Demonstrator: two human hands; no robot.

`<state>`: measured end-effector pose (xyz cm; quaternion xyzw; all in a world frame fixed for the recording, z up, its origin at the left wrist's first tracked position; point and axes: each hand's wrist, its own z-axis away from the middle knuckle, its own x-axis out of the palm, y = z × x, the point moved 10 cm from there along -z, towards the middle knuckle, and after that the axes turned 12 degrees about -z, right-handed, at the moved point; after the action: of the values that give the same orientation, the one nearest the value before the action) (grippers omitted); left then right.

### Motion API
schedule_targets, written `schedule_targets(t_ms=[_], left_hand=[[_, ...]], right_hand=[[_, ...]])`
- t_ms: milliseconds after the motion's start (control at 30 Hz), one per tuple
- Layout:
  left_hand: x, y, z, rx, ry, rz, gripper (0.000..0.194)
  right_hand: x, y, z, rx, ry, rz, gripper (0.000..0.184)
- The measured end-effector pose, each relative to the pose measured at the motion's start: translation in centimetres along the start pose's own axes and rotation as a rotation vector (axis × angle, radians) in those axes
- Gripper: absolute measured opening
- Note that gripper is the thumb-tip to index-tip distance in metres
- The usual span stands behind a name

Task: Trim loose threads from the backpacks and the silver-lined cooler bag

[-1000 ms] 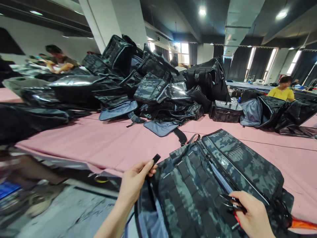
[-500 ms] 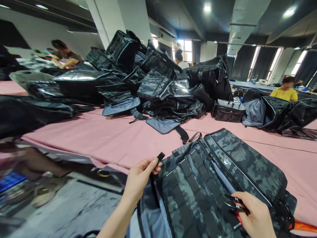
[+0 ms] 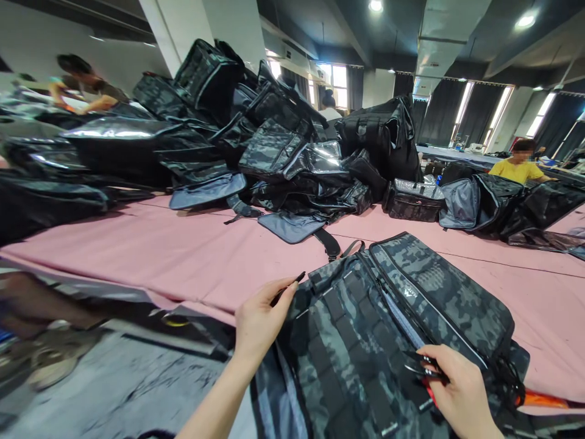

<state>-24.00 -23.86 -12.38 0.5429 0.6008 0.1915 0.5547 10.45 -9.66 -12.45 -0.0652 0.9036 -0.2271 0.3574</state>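
A dark camouflage backpack point(image 3: 356, 341) lies flat in front of me, its front panel crossed by rows of black webbing. My left hand point(image 3: 262, 314) is closed at the bag's upper left edge, pinching a short black strap end point(image 3: 299, 277) between thumb and fingers. Over the lower right of the panel, my right hand point(image 3: 461, 384) grips black thread snips point(image 3: 423, 364) with the blades pointing left. Some red shows below the fingers. A flap with a white logo point(image 3: 441, 286) lies beyond the snips, beside a partly open zip.
A pink-covered table point(image 3: 205, 262) runs under the bag. Behind it rises a heap of similar dark bags point(image 3: 274, 146), with a small cooler bag point(image 3: 414, 200) at its right. A person in yellow point(image 3: 516, 164) is at the right, another person point(image 3: 86, 85) at far left.
The view has shifted a little to the right. My left hand has turned, so the strap end shows edge-on. The snips stay in my right hand above the panel.
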Motion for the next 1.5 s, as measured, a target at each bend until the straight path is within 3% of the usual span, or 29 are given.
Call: schedule_targets(t_ms=[100, 233, 467, 700, 1167, 1500], left_hand=[[0.3, 0.4, -0.2, 0.003, -0.027, -0.03, 0.034], [1.6, -0.3, -1.2, -0.062, -0.195, -0.017, 0.042], [4.2, -0.6, -2.4, -0.124, -0.372, -0.043, 0.026], [5.6, -0.3, -1.7, -0.183, -0.393, 0.046, 0.028], [5.3, -0.5, -1.0, -0.209, -0.336, 0.17, 0.032], [5.0, -0.4, -0.7, -0.213, -0.344, 0.145, 0.035]], right_hand=[[0.0, 0.0, 0.0, 0.006, 0.007, -0.005, 0.028], [0.1, 0.0, 0.2, 0.001, 0.006, -0.007, 0.028], [0.1, 0.2, 0.4, -0.015, 0.01, 0.0, 0.028], [0.0, -0.2, 0.2, -0.02, 0.017, 0.004, 0.024], [-0.1, -0.4, 0.1, -0.02, 0.006, 0.011, 0.023], [0.1, -0.2, 0.0, -0.002, 0.001, 0.007, 0.024]])
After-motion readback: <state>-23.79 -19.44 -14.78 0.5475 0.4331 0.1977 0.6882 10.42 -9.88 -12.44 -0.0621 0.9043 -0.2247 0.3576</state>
